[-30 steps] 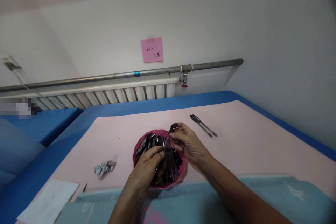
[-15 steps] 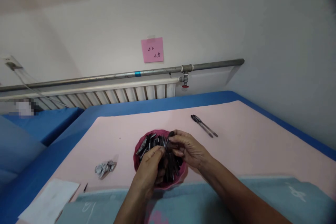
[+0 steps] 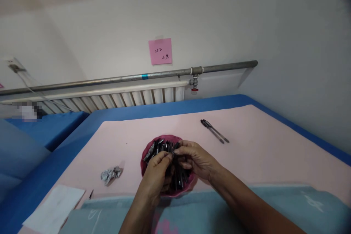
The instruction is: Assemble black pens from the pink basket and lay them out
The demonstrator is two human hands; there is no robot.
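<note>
A dark red basket (image 3: 146,142) with a wavy rim stands on the pink sheet, filled with black pen caps (image 3: 150,151) on the left and pen barrels (image 3: 180,179) on the right. Over it, my left hand (image 3: 157,170) pinches the lower part of a black pen (image 3: 176,146). My right hand (image 3: 196,157) grips the pen's capped end, fingertips close to the left thumb. Most of the pen is hidden by my fingers. Two capped pens (image 3: 215,131) lie side by side farther back on the right.
Crumpled grey paper (image 3: 111,174) lies to the left, with a white sheet (image 3: 53,210) and a small dark pointed piece (image 3: 91,194) nearer me. Blue-green cloth (image 3: 279,208) covers the front edge. Behind the table are a radiator (image 3: 137,97) and a metal pipe (image 3: 109,80).
My right hand has come down slightly towards my left, and the cap and barrel between them have drawn together. The pens on the sheet lie as before.
</note>
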